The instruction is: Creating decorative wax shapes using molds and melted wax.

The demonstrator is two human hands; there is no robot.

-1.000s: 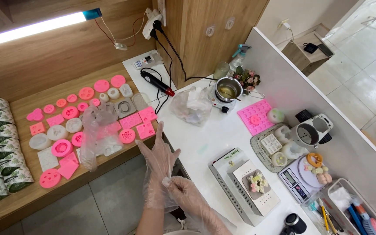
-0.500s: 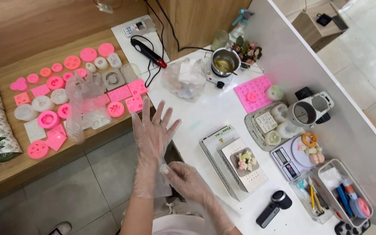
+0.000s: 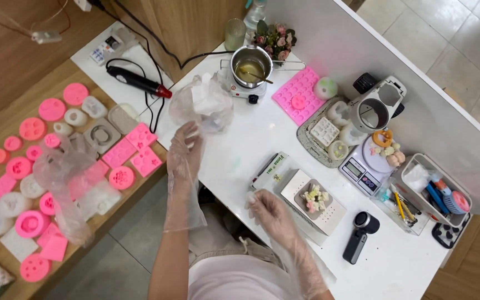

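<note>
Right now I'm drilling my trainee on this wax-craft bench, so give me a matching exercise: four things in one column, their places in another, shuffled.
Things:
1. small metal pot
2. digital scale
3. black heat tool
4. left hand

Places:
A. at the white table's near edge, beside the clear plastic bag
B. on the little hot plate at the back
C. on the white panel by the wooden shelf
D. between the mould tray and the clear organiser bin

Pairs: 1-B, 2-D, 3-C, 4-A
</note>
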